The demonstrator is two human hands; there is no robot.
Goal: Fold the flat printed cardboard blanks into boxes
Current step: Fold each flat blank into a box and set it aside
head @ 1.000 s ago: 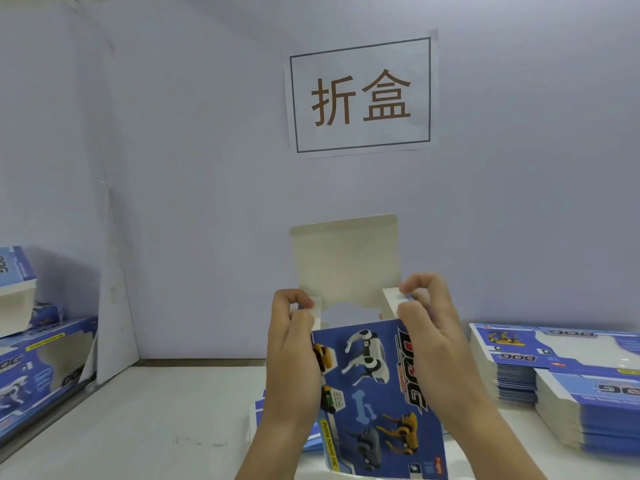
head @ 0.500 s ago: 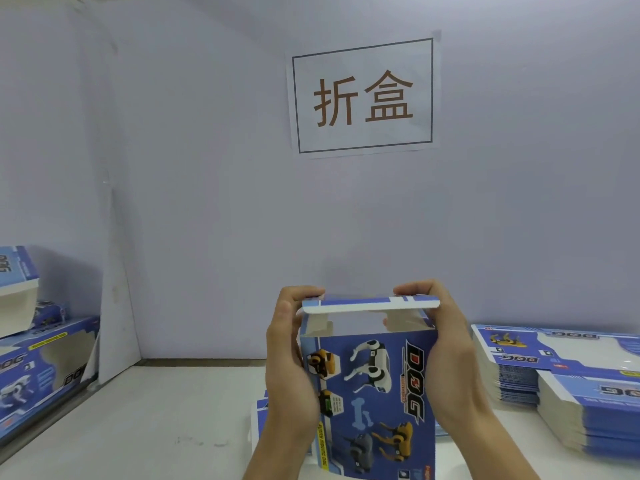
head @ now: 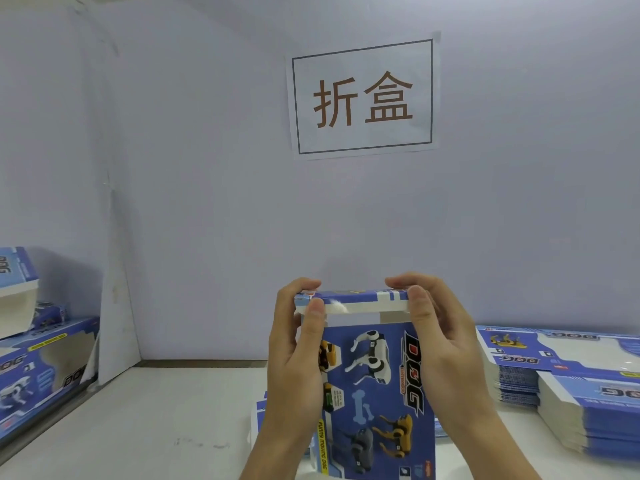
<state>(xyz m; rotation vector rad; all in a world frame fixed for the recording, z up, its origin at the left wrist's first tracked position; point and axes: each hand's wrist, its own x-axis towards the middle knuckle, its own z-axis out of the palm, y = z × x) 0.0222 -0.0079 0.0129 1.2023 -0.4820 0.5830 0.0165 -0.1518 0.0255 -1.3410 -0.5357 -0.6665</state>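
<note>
I hold a blue printed box [head: 375,386] with robot-dog pictures upright in front of me, above the white table [head: 138,420]. My left hand [head: 298,355] grips its upper left corner, thumb on the front and fingers curled over the top. On the upper right corner my right hand [head: 440,341] does the same, fingers over the top flap [head: 360,299]. That flap lies folded down across the box opening, with a white strip of its tuck edge showing.
Stacks of flat blue blanks [head: 568,372] lie on the table at the right. More blanks [head: 258,417] lie under the box. Folded boxes [head: 38,368] are piled at the left edge. A paper sign [head: 363,97] hangs on the back wall.
The top flap stood upright a second ago; both hands folded it forward and down over the opening, and it now sits lower against the box top.
</note>
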